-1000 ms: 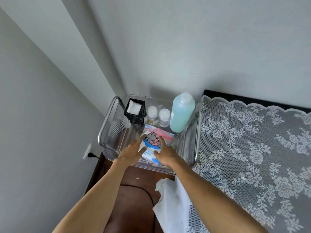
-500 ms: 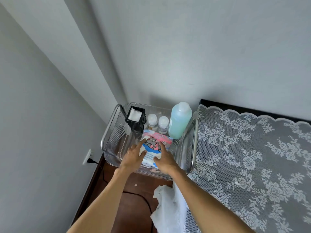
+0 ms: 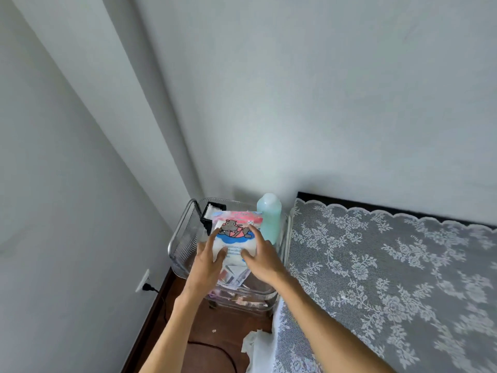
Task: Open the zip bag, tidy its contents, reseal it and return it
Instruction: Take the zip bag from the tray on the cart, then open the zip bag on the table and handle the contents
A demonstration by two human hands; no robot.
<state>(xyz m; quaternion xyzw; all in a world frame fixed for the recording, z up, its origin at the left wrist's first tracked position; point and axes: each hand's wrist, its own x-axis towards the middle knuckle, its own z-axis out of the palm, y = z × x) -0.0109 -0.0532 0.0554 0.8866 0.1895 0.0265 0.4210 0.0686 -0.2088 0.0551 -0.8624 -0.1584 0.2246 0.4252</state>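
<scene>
We held the clear plastic zip bag with a cartoon hippo print (image 3: 236,235) between both hands above the clear plastic basket (image 3: 183,238). Our left hand (image 3: 208,261) gripped its left edge, thumb on the front; our right hand (image 3: 262,258) gripped the right edge likewise. A pale green bottle (image 3: 269,216) stood behind.
</scene>
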